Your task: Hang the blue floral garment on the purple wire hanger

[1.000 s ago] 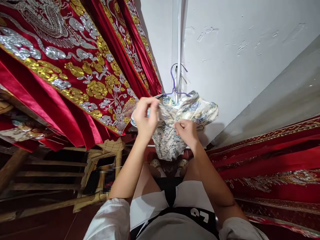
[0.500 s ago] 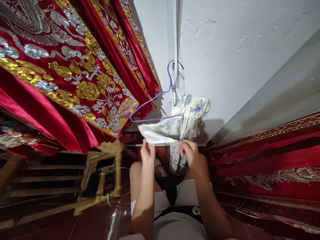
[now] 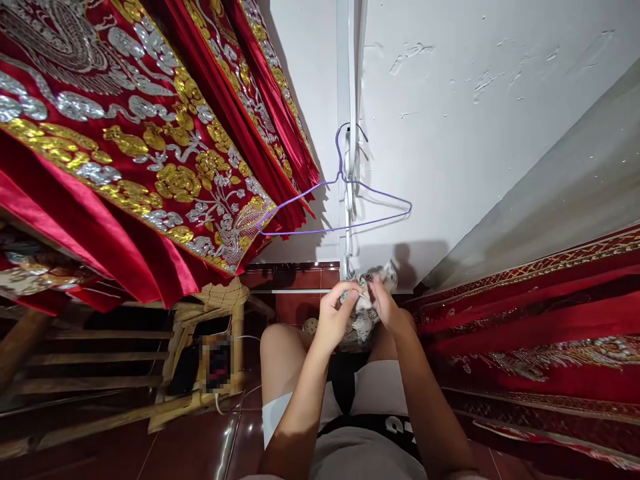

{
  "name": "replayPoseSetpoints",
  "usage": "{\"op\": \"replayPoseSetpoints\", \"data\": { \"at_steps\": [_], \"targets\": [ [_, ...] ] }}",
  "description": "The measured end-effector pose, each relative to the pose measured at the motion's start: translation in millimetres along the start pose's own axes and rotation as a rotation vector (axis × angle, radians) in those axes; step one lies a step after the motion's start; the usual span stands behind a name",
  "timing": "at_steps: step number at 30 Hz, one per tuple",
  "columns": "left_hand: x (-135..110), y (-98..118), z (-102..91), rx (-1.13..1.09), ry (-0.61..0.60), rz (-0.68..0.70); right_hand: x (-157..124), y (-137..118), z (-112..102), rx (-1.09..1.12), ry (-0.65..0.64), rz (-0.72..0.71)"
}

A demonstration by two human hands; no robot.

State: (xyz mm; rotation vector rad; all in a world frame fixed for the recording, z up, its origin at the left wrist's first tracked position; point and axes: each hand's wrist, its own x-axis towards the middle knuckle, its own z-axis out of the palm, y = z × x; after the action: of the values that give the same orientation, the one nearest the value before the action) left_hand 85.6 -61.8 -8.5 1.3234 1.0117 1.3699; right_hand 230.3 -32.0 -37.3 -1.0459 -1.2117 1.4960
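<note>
Low between a person's knees (image 3: 278, 343), a bunched printed garment (image 3: 363, 324) is held at its upper end, the left hand (image 3: 334, 313) pinching a fold between thumb and fingertips, the right hand (image 3: 387, 308) gripping cloth just beside it, while a purple wire hanger (image 3: 320, 231) hangs above, apart from the fabric, at a white upright (image 3: 351, 80). Handling such thin-looking material well likely calls for light fingertip pressure, both grips working along an edge rather than clutching the bulk, with loose folds kept off the red tiled floor (image 3: 190, 440) and untwisted.
</note>
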Motion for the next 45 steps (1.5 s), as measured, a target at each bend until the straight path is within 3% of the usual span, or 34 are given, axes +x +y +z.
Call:
{"op": "replayPoseSetpoints", "data": {
  "at_steps": [4,8,10,12,14,17,19,22,25,29,33,38,41,43,45],
  "targets": [
    [-1.5,15.1,-12.9,0.172,-0.123,0.068,1.2,-8.5,16.9,0.163,-0.190,0.067],
    [4.2,16.6,-38.9,0.340,-0.076,0.077,4.3,-24.5,14.7,-0.030,-0.539,0.092],
    [6.3,14.2,-51.3,0.379,-0.190,0.046,8.7,-38.6,7.6,-0.142,-0.582,0.042],
    [6.1,10.5,-61.7,0.354,-0.408,-0.023,14.3,-58.6,-2.2,-0.277,-0.489,-0.034],
    [4.0,6.6,-71.4,0.380,-0.530,-0.074,21.5,-82.3,-13.0,-0.431,-0.324,-0.158],
    [0.9,5.2,-88.6,0.589,-0.447,-0.037,39.8,-111.8,-26.8,-0.548,0.002,-0.407],
    [0.3,9.7,-102.1,0.715,-0.362,0.028,58.5,-117.2,-32.3,-0.527,0.153,-0.459],
    [0.9,23.0,-120.8,0.838,-0.259,0.106,89.0,-100.8,-35.2,-0.467,0.130,-0.361],
    [2.8,35.7,-135.0,0.970,-0.292,0.136,106.7,-74.3,-37.0,-0.475,0.041,-0.270],
    [12.0,41.4,-152.9,1.198,-0.405,0.064,98.6,-61.4,-44.1,-0.553,0.022,-0.360],
    [30.1,48.4,-165.5,1.295,-0.335,0.025,77.2,-71.9,-48.1,-0.654,0.063,-0.460],
    [59.6,78.2,-148.0,1.067,-0.073,0.255,67.3,-82.5,-43.1,-0.657,0.075,-0.477],
    [85.1,88.2,-133.2,0.987,0.061,0.261,65.8,-84.5,-40.3,-0.622,0.058,-0.459],
    [103.3,85.8,-131.6,1.032,0.006,0.154,63.4,-85.9,-40.1,-0.638,0.072,-0.458],
    [117.1,77.9,-137.1,1.123,-0.153,-0.012,60.3,-87.4,-41.2,-0.690,0.115,-0.475]
  ]
}}
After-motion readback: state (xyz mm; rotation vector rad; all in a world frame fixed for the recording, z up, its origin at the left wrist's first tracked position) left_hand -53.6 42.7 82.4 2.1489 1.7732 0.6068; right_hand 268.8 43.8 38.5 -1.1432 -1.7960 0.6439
